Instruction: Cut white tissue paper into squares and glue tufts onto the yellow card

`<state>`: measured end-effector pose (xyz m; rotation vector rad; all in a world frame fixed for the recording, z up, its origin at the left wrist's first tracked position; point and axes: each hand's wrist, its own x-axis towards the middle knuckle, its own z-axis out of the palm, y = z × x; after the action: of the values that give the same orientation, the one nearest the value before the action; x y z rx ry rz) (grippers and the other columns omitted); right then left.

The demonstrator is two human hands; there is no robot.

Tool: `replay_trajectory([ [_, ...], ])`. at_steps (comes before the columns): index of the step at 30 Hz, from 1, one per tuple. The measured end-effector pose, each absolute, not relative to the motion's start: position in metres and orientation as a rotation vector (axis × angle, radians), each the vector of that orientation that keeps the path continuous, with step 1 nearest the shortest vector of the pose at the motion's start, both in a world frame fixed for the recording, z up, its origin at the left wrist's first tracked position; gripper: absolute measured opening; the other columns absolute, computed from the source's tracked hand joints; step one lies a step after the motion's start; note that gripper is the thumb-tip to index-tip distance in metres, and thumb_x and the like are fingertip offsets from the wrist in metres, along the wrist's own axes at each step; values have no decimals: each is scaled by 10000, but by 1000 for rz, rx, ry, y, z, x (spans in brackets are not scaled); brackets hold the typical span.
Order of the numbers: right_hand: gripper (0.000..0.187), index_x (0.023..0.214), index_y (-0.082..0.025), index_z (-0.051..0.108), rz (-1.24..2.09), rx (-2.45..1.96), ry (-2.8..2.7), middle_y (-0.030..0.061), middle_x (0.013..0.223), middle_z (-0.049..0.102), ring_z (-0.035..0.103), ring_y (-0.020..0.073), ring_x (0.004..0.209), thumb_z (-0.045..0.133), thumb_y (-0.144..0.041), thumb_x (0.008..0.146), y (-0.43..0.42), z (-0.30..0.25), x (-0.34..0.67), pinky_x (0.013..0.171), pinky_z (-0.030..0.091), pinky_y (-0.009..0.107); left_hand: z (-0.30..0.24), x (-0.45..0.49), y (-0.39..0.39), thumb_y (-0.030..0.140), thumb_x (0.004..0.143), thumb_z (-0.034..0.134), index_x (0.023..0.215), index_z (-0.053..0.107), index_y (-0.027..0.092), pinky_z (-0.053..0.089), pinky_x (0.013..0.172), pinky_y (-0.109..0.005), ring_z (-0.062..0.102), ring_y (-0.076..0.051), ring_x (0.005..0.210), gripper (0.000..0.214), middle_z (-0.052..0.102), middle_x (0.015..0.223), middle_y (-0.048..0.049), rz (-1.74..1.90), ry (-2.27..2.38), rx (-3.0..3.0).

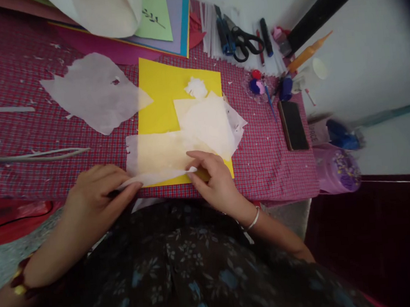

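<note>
A sheet of thin white tissue paper (162,149) lies over the near part of a yellow card (166,88) on the red checked tablecloth (14,69). Its near edge is rolled into a narrow strip (157,177). My left hand (99,192) pinches the left end of that rolled strip, fingers closed. My right hand (214,176) pinches the right end with thumb and fingertips. A second tissue sheet (207,120) lies further back on the card, and a small crumpled white paper ball (196,86) sits behind it.
A torn tissue piece (93,91) lies at the left. Coloured card sheets (166,19) are stacked at the back. Scissors (242,41), pens, a glue bottle (307,53), pom-poms (257,84) and a dark phone (292,124) sit at the right. A purple jar (335,167) stands off the table corner.
</note>
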<state>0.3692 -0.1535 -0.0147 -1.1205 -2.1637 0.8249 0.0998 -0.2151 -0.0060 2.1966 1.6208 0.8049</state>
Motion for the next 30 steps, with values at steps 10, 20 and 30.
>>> replay_trajectory([
  [10,386,1363,-240,589,758,-1199,-2119,18,837,694,664,229,870,557,-204,980,-151,-19,368,877,531,434,-2,99,-205,453,937,570,688,576,216,373,588,-299,547,-171,608,345,564,645,2,725,1817,1925],
  [20,321,1277,-280,631,719,-1160,-2062,-1,825,668,645,215,826,574,-205,969,-156,-17,372,826,520,419,9,95,-205,376,936,571,655,636,217,444,615,-270,601,-146,650,330,622,705,1,733,1691,1717],
  [30,376,1286,-244,642,641,-1201,-2258,10,805,686,615,239,809,580,-147,928,-170,-11,378,825,445,441,8,92,-208,355,869,688,823,773,270,484,590,-264,651,-156,638,129,684,720,11,755,1584,1716],
])
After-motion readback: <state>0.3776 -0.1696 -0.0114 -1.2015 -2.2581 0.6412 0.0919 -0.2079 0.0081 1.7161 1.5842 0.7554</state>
